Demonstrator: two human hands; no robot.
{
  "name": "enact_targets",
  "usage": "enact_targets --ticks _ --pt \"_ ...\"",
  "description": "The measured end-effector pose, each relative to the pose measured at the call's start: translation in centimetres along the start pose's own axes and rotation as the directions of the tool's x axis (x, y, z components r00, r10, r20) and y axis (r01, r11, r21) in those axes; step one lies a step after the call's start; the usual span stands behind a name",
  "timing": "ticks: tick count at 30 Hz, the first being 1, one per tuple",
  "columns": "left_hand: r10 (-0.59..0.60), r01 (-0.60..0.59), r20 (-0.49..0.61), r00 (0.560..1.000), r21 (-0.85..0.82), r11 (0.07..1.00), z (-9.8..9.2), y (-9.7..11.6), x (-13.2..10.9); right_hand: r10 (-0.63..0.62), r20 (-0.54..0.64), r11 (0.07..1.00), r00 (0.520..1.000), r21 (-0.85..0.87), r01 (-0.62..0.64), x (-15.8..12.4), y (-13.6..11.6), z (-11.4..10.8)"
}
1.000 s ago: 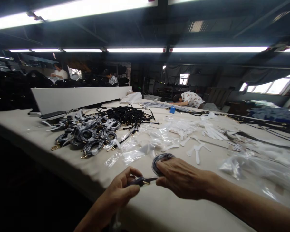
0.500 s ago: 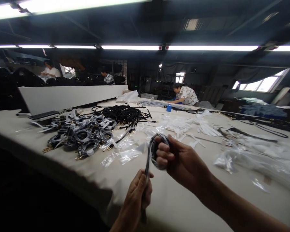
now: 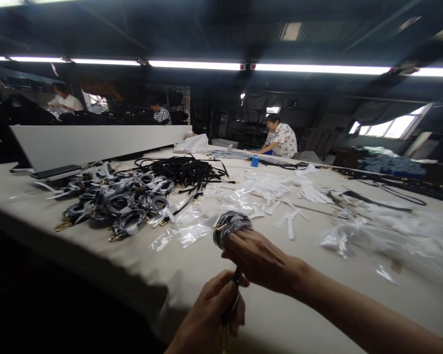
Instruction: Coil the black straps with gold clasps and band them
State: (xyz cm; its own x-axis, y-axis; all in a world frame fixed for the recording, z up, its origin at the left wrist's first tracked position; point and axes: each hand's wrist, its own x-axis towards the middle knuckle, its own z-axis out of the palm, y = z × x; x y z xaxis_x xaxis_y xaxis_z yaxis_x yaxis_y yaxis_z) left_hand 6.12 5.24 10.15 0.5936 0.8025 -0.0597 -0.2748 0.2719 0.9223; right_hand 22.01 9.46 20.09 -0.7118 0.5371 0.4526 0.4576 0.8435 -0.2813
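Observation:
A black strap [image 3: 232, 223] in clear plastic film is wound into a coil, with a gold clasp at its left side. My right hand [image 3: 256, 255] grips the coil from the right, its fingers partly hidden inside the loop. Below it, my left hand [image 3: 217, 307] is closed round the strap's free end, and gold metal hangs under the fist. Beyond my hands lie flat clear plastic sleeves [image 3: 194, 233]. To the left sits a heap of coiled, wrapped straps [image 3: 121, 204] with white tags and gold clasps.
Loose black straps [image 3: 184, 172] are piled behind the coils. White tags [image 3: 290, 221] and plastic bags [image 3: 376, 236] spread over the right side of the pale table [image 3: 280, 314]. A white panel [image 3: 96, 142] stands at the back left. A co-worker [image 3: 280, 137] leans over the far end.
My right hand has turned over with the coil, back of the hand now upward, and moved slightly left. More strap is wound up; the gold end now shows below my left hand.

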Motion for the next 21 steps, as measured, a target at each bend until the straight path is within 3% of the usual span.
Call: enact_targets --ticks 5,7,10,13,15,17,19,21 --pt "-0.074 0.094 -0.148 0.986 0.139 0.986 -1.8 1.1 -0.5 0.109 0.304 0.980 0.946 -0.193 -0.051 -2.0 0.7 1.5" --pt "-0.060 0.086 -0.191 0.980 0.127 0.988 -2.4 1.3 -0.4 0.148 0.352 0.979 0.924 -0.185 -0.086 -2.7 0.5 1.9" --pt "-0.035 0.055 -0.162 0.986 0.121 0.991 -2.8 1.5 -0.3 0.184 0.378 0.976 0.907 -0.180 -0.123 -3.3 0.2 2.2" --pt "0.059 -0.007 -0.123 0.991 0.383 0.924 -3.0 1.4 -0.4 0.219 0.409 0.969 0.886 -0.193 -0.151 -4.1 0.4 2.3" --pt "0.178 -0.089 -0.075 0.981 0.643 0.761 -3.2 0.8 -0.4 0.220 0.425 0.971 0.878 -0.182 -0.156 -4.9 0.7 2.7" --pt "0.324 -0.226 0.062 0.944 0.837 0.499 -3.4 -0.2 -0.2 0.209 0.427 0.975 0.880 -0.165 -0.152 -5.8 1.2 3.2" --pt "0.441 -0.366 0.239 0.865 0.902 0.230 -3.5 -1.4 -0.1 0.201 0.423 0.976 0.884 -0.164 -0.144 -6.6 1.6 3.9" --pt "0.505 -0.428 0.343 0.792 0.902 0.059 -3.6 -2.3 -0.1 0.191 0.427 0.976 0.884 -0.182 -0.123 -7.2 2.1 4.7"
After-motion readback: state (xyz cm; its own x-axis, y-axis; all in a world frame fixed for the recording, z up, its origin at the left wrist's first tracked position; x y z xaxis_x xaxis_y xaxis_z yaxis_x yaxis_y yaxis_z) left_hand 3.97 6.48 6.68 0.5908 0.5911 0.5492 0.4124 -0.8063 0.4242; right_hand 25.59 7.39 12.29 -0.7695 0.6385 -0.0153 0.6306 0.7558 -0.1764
